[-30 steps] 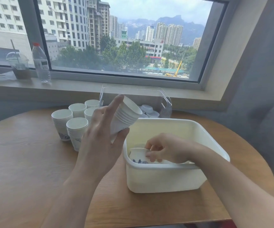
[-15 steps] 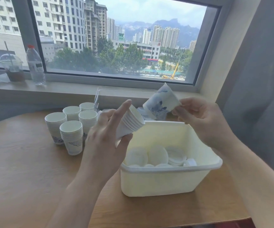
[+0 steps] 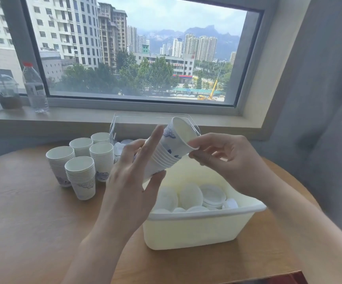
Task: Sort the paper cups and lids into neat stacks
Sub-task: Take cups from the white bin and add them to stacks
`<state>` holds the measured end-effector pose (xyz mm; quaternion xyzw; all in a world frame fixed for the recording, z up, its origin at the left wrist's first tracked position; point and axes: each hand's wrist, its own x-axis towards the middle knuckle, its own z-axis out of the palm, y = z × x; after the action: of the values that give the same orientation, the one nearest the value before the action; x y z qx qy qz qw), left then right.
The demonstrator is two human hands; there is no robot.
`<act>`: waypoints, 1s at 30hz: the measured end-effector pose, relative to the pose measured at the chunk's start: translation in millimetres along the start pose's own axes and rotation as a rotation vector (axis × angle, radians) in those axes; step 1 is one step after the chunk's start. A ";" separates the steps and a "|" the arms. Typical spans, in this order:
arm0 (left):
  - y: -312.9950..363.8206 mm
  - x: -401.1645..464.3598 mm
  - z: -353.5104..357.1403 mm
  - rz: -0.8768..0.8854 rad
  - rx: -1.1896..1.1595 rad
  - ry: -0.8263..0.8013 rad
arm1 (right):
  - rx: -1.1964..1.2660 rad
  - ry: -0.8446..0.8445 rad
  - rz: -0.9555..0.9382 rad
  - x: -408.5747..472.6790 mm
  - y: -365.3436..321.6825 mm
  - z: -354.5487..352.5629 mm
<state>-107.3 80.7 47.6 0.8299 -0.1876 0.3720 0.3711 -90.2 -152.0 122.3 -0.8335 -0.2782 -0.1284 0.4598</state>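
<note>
One head-worn camera looked forward and down from close above my hands (image 3: 133,181), across the table (image 3: 22,222), toward the window (image 3: 137,48).

A tilted stack of white paper cups (image 3: 161,158) with blue print is sitting in mid-air above a white bin (image 3: 198,228), its top cup (image 3: 179,138) only partly nested. Five upright cup stacks (image 3: 82,160) are standing clustered on the wooden table. White lids (image 3: 190,196) are lying loose, some perhaps stacked, inside the bin.
</note>
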 end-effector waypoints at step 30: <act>-5.8 -8.2 1.8 0.006 0.086 0.192 | -0.458 -0.216 0.354 -41.7 57.3 8.7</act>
<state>-108.4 83.4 37.9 0.8051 -0.1374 0.4586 0.3503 -91.1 -183.3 58.2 -0.9597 -0.1399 -0.0165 0.2432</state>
